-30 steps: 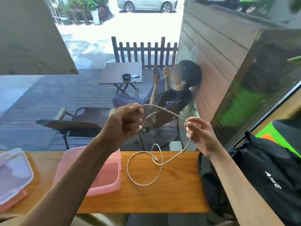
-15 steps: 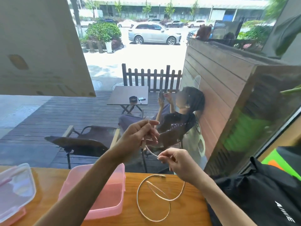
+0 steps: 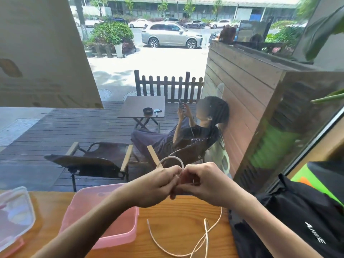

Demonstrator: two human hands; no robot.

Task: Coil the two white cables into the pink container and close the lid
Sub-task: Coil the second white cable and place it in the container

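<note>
My left hand (image 3: 156, 185) and my right hand (image 3: 202, 181) meet knuckle to knuckle above the wooden counter (image 3: 178, 207), both pinching a white cable (image 3: 172, 158). A small loop of it arches above my fingers. The rest hangs down from my right hand and lies in loose curves on the counter, one end near the pink container (image 3: 115, 237). The container stands open under my left forearm. I see only one cable.
A clear lid with pink clips (image 3: 14, 215) lies at the counter's left end. A black bag (image 3: 301, 220) sits against the right side. A window pane stands right behind the counter; beyond it a person sits on a deck chair.
My hands have come together from well apart. The long span of cable between them has shrunk to a small loop above my fingers, and less cable lies on the counter.
</note>
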